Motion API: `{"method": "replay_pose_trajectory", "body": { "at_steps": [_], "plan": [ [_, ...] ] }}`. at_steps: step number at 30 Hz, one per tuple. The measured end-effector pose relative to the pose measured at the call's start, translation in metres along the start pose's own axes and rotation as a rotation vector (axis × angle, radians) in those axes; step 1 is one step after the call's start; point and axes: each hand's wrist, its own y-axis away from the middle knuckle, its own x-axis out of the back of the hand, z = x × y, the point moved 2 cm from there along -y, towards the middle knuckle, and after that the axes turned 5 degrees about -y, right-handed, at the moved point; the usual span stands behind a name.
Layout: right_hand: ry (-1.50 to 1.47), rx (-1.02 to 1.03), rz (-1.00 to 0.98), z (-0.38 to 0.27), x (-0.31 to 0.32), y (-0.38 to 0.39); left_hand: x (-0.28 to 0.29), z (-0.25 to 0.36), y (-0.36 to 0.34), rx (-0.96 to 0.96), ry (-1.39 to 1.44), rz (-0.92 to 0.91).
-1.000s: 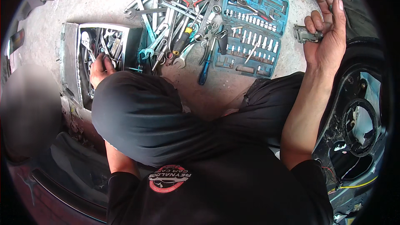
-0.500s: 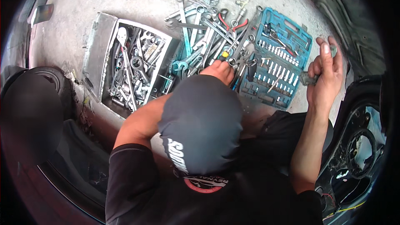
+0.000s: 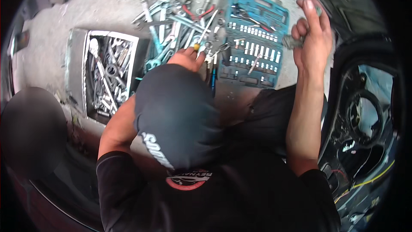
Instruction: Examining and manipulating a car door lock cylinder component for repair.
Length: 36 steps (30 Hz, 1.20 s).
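Note:
My left hand (image 3: 185, 59) reaches into a heap of wrenches (image 3: 159, 32) and pliers, its bent fingertips at a yellow screwdriver handle (image 3: 196, 46); blur hides whether it grips it. My right hand (image 3: 311, 34), raised beside the socket case, has its fingers wrapped round a small grimy metal part (image 3: 292, 41). The open blue socket case (image 3: 268, 6) holds rows of sockets and a ratchet. An open metal toolbox (image 3: 76, 73), packed with wrenches, sockets and a large ratchet, stands left of the heap. My bent, dark-clothed knee (image 3: 176, 111) hides much of my left forearm.
The tools lie on a rough concrete floor (image 3: 47, 56). At the right is a dark vehicle door interior (image 3: 341, 129) with a round opening and loose red and yellow wires. Dark bodywork (image 3: 60, 197) curves along the lower left, below a blurred dark oval.
My left hand has left the toolbox and moved right to the heap, at the yellow handle. My right hand still holds the metal part, slightly shifted. The whole view has shifted.

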Motion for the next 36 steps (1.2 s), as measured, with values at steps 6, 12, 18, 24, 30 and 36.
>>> {"method": "replay_pose_trajectory", "body": {
  "at_steps": [6,12,18,24,30,36],
  "plan": [
    [0.053,0.169,-0.004,-0.026,0.029,-0.008,-0.053,0.046,-0.024,-0.004,-0.274,-0.049],
    [0.071,0.132,-0.066,-0.025,0.033,0.013,-0.092,0.04,-0.011,0.206,-0.063,-0.174],
    [0.092,0.275,-0.068,-0.045,0.063,0.002,-0.001,-0.004,0.022,0.634,0.476,-0.056],
    [0.067,0.226,-0.004,-0.054,0.056,0.001,0.103,-0.064,0.015,0.731,0.898,-0.241],
    [0.162,0.204,-0.09,-0.051,0.063,0.01,0.122,-0.091,-0.063,0.275,0.184,-0.525],
    [0.103,0.172,0.019,-0.059,0.114,0.005,0.112,0.127,-0.265,-0.056,0.385,-0.447]
  ]
}}
